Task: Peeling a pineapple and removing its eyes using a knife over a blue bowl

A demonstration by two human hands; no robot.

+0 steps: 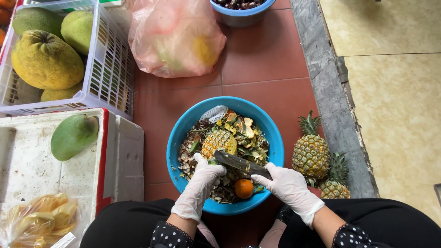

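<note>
While left hand fingers grip the pineapple over the blue basin, right hand clasps the knife; mostly unpeeled, two whole pineapples right of basin.

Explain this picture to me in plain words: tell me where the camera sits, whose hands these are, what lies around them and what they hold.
There is one picture, taken by a camera on a person's head, looking down at their own lap and hands. Both hands wear white gloves. The left hand steadies a half-peeled pineapple over a blue bowl full of peelings, with a small orange fruit among them. The right hand grips a dark knife, its blade laid across the pineapple's base. On the red tiled floor, two whole pineapples stand to the right. To the left are a white basket of big yellow-green fruits, a white foam box with a green mango on it, and a pink bag.
</note>
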